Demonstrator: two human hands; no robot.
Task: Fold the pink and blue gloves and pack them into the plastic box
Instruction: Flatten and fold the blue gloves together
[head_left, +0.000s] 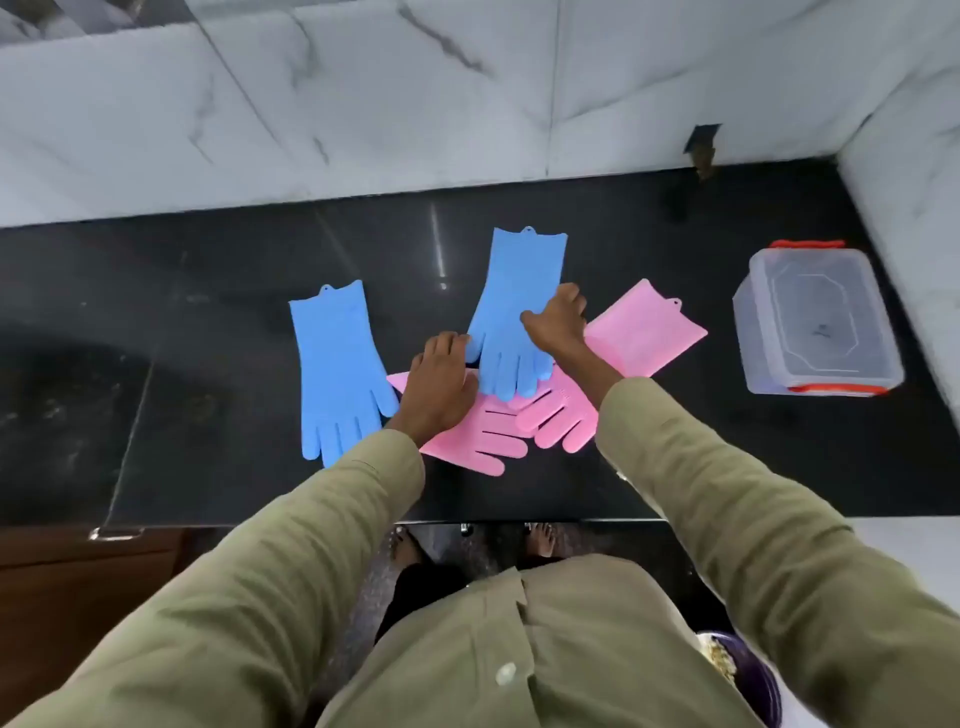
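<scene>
**Entry: four silicone gloves on bench, unfolded; box waiting at right**

Item 1. Blue glove, centre (511, 312): flat, cuff away from the person, its fingertips overlapping the two pink gloves. Right hand (557, 323) rests on its right edge with fingers curled over the palm area; whether they pinch the material or only press it cannot be told. Left hand (439, 387) lies knuckles-up at the glove's thumb side, over the left pink glove; its fingers look bent, and what they hold, if anything, is hidden.

Item 2. Blue glove, left (337, 364): flat, apart from the hands, untouched.

Item 3. Pink glove, left (480, 436): mostly under the left hand and wrist.

Item 4. Pink glove, right (641, 332): angled, cuff toward the box, partly under the right forearm.

Item 5. Plastic box (818, 319): clear, red clips, lid appears on; well apart from the gloves, near the wall corner on the black bench (156, 338).

Risks, as judged: the central blue glove lies on both pink ones, so lifting or folding it may drag them along. Silicone tends to spring open, so a fold may not hold. The box seems closed and must be opened before packing.

Markings: no brand, label or legible writing; only moulded lines on the lid.
</scene>
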